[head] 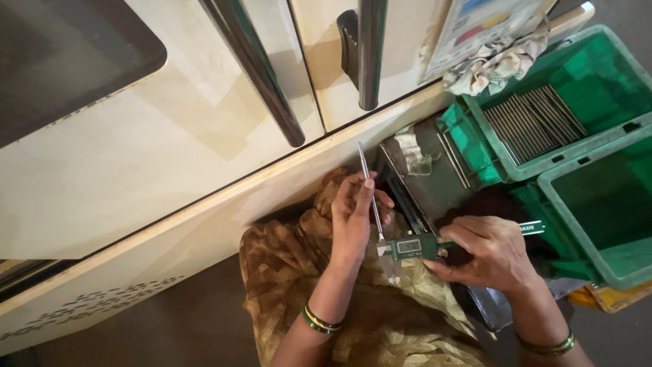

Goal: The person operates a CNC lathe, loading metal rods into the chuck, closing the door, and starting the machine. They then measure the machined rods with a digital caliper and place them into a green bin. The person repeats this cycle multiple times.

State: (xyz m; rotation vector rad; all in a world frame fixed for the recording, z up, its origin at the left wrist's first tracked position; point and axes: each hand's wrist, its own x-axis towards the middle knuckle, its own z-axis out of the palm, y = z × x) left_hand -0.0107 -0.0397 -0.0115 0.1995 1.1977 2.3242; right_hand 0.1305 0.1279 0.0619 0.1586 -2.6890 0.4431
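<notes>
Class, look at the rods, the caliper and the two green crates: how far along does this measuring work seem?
Done: cannot be told; the near green crate looks bare inside. In hand: the left hand holds one thin metal rod in the digital caliper, which the right hand grips. Left: a layer of similar rods lies in the far green crate.

A thin, straight metal rod [369, 187] stands nearly upright, tilted slightly left at its top, its lower end set between the jaws of a digital caliper [415, 247]. The caliper is green and grey with a small display, lying horizontally over the lap, its beam reaching right.
</notes>
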